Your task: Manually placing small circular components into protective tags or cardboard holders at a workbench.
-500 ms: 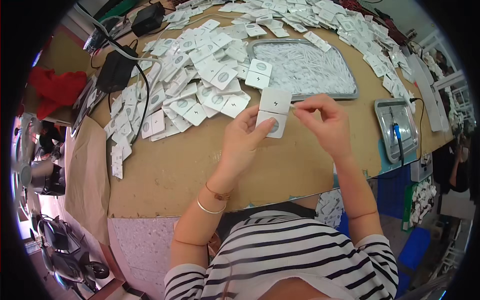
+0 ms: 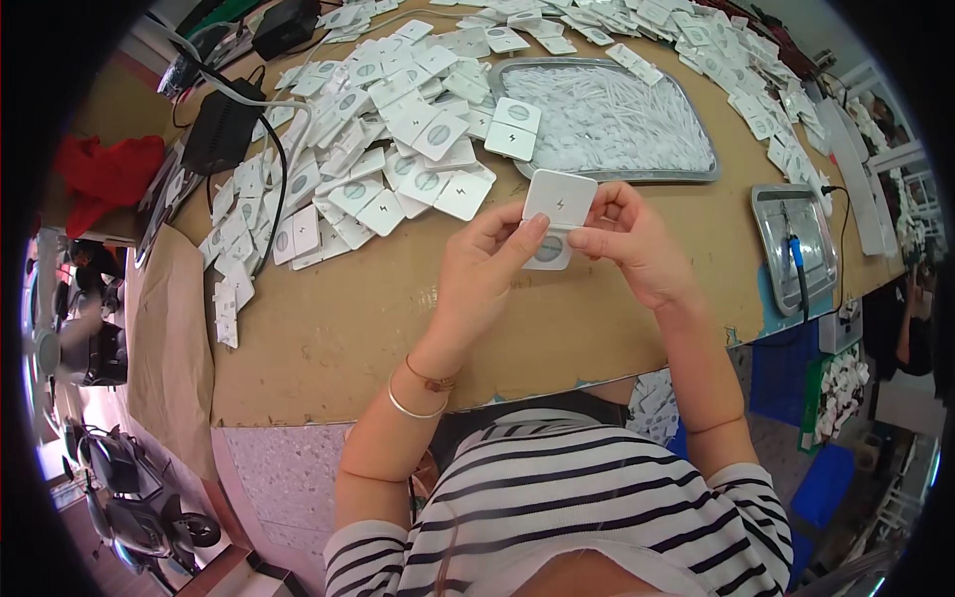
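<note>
over the brown tabletop [image 2: 328, 348], left fingers [image 2: 527, 241] and right fingers [image 2: 599, 243] pinching a white two-panel piece [image 2: 559, 197]

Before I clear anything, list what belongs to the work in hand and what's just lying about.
Likely part of the work:
two-panel white piece, between the left hand and right hand
similar white pieces, heaped on the table
small white parts in the large metal tray

Seemingly just lying about:
red cloth
black boxes
motorbike

Black lightning-bolt signs [image 2: 561, 204] — on the held white panel [image 2: 572, 187] and piled panels [image 2: 410, 123].
</note>
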Tool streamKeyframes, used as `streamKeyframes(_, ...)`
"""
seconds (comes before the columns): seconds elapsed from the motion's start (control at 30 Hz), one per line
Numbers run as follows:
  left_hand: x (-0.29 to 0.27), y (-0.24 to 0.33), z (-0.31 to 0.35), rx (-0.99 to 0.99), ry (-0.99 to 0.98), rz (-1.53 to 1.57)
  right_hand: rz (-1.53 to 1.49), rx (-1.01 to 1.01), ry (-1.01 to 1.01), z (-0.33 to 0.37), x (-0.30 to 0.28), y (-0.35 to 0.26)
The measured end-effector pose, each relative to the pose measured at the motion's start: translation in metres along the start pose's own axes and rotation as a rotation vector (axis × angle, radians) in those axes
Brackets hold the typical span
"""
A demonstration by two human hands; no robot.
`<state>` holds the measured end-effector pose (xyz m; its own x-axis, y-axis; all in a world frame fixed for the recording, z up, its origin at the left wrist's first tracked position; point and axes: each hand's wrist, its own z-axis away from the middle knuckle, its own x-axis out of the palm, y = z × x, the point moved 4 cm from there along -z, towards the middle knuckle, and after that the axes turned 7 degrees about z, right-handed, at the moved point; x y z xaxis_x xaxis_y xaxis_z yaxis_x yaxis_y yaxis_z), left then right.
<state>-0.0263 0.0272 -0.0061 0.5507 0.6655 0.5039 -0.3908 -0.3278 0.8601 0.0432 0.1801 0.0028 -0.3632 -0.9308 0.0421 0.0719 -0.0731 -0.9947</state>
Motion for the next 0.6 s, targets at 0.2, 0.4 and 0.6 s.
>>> streamKeyframes(0.2, 0.000, -0.002, 0.001, 0.054, 0.013, -0.089, -0.156, 0.329, -0.155, 0.009, 0.003, 0.016)
streamKeyframes(0.4, 0.000, -0.002, 0.005, 0.055, 0.031, -0.156, -0.224, 0.292, -0.115, 0.017, 0.005, 0.018)
streamKeyframes(0.6, 0.008, 0.002, 0.011, 0.132, -0.065, -0.193, -0.102, 0.174, -0.101, 0.026, 0.005, 0.017)
